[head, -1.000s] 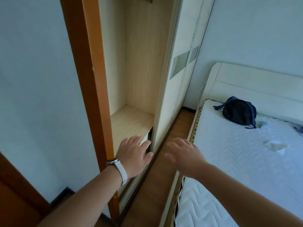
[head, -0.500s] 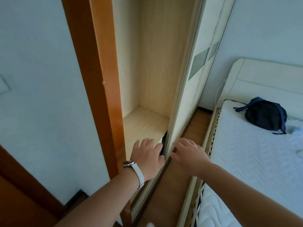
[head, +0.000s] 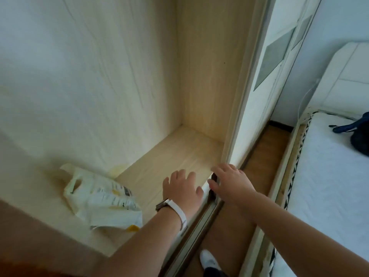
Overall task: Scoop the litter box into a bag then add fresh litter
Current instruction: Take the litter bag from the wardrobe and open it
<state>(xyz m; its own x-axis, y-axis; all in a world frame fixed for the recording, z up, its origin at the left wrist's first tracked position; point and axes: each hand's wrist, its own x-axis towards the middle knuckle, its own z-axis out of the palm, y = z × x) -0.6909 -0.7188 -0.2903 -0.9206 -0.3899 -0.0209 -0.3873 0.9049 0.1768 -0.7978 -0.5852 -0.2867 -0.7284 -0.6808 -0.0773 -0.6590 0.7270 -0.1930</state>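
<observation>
I see the litter bag [head: 101, 198] lying on its side on the wardrobe floor [head: 175, 148]. It is at about 8 o'clock from the left hand [head: 180, 188], near it but not touching. I think this is the fresh litter. No litter box shows here. The left hand is flat and loose over the floor and holds nothing. The right hand [head: 231, 182], at 3 o'clock from the left one, has straight fingers at the edge of the sliding door [head: 257, 108] and holds nothing too. The bag looks crumpled, so I guess it is soft and will sag. The litter inside may be heavy and slide about. I would take it by the cut-out handle [head: 74, 185] at its 10 o'clock end, with the other hand under its belly. I cannot tell if the bag is open, so I would lift it slowly.
</observation>
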